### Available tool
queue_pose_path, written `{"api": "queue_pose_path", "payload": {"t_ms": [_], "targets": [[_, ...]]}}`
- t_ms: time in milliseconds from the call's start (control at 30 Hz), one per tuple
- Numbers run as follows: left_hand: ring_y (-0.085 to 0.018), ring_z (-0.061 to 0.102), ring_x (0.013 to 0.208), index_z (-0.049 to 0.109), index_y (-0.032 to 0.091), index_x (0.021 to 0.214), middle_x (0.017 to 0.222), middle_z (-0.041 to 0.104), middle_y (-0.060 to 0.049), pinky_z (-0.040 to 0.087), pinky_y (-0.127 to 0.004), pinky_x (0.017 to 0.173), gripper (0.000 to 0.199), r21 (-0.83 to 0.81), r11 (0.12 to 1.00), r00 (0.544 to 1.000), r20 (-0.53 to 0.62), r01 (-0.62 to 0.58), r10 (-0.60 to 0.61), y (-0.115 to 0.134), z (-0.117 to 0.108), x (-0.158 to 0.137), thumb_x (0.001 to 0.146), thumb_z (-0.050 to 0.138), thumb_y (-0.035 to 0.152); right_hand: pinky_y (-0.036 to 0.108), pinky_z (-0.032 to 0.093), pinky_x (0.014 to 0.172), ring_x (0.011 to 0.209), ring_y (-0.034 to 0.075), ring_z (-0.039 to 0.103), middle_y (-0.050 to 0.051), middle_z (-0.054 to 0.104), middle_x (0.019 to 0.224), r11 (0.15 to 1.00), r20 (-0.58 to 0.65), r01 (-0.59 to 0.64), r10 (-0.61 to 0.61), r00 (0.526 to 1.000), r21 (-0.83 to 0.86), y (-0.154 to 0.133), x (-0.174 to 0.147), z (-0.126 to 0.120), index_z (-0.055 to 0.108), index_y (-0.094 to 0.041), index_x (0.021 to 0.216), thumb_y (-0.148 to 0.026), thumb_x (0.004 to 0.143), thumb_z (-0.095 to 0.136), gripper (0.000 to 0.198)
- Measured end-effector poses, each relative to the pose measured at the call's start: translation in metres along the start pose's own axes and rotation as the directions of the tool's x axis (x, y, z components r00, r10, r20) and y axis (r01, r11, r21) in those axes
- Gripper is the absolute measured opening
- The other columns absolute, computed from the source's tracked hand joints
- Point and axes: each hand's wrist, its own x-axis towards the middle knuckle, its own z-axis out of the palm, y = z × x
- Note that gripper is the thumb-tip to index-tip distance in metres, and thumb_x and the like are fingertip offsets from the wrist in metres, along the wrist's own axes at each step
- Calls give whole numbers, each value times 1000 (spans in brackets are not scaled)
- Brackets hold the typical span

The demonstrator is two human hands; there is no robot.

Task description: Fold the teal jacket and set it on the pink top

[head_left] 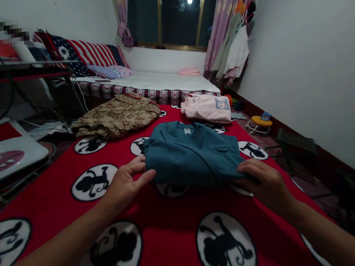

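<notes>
A folded teal jacket [190,153] with lapels and a small white label lies in front of me on a red blanket [158,221] with black monkey figures in white circles. At its near left corner my left hand [131,178] pinches the cloth between thumb and fingers. My right hand [266,182] grips the near right corner, fingertips partly hidden by the cloth. The near edge looks slightly raised. Beyond the jacket, a folded pink top [205,107] with a blue patch is at the right, and a brown patterned garment [117,115] lies at the left.
At the far end stands a bed [155,80] with a pillow and a striped cushion under the window. A cluttered desk [36,70] and a fan are on the left. Clothes [235,52] hang at the right wall, above a yellow stool [261,121].
</notes>
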Motion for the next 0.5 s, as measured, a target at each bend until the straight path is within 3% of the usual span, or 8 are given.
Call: {"api": "queue_pose_path", "payload": {"t_ms": [100, 167, 267, 367, 433, 500], "targets": [[-19, 59, 88, 68, 18, 67, 92, 61, -4, 46, -28, 82, 27, 107, 992, 985, 153, 68, -84, -9, -7, -16, 83, 59, 38, 31, 47, 72, 82, 19, 62, 3, 66, 85, 995, 329, -98, 87, 940, 19, -17, -2, -5, 64, -22, 82, 0, 67, 49, 31], [-19, 59, 86, 68, 18, 68, 92, 60, -5, 47, -27, 78, 29, 140, 984, 978, 158, 111, -133, -16, -3, -25, 84, 57, 40, 31, 47, 78, 89, 19, 62, 3, 67, 92, 976, 403, -205, 161, 901, 68, -33, 3, -5, 66, -22, 89, 1, 62, 47, 40], [-19, 59, 89, 69, 17, 75, 101, 59, -6, 48, -28, 75, 33, 116, 976, 982, 16, 187, -190, -19, 4, -28, 82, 58, 48, 33, 47, 84, 95, 20, 62, 5, 66, 105, 931, 384, -320, 234, 893, 177, -57, 19, 2, 61, -22, 113, -9, 68, 56, 46], [-21, 60, 90, 68, 16, 78, 102, 58, -8, 50, -29, 72, 38, 28, 970, 964, -127, 240, -235, -18, 9, -24, 77, 60, 53, 30, 48, 76, 83, 17, 61, 5, 65, 104, 887, 328, -352, 251, 911, 300, -73, 36, 20, 50, -23, 132, -23, 76, 64, 57], [-21, 61, 89, 66, 16, 71, 99, 58, -9, 50, -28, 70, 38, -3, 969, 962, -120, 247, -246, -19, 10, -23, 76, 59, 52, 26, 46, 67, 73, 13, 57, 3, 62, 91, 856, 243, -310, 224, 944, 415, -80, 42, 32, 60, -24, 123, -23, 83, 60, 40], [-20, 61, 85, 63, 16, 64, 98, 59, -8, 50, -27, 65, 36, 33, 970, 968, -77, 242, -239, -19, 7, -25, 78, 59, 49, 23, 42, 61, 68, 12, 53, 2, 56, 81, 833, 122, -223, 187, 975, 506, -83, 41, 38, 70, -22, 102, -20, 87, 52, 22]]}}
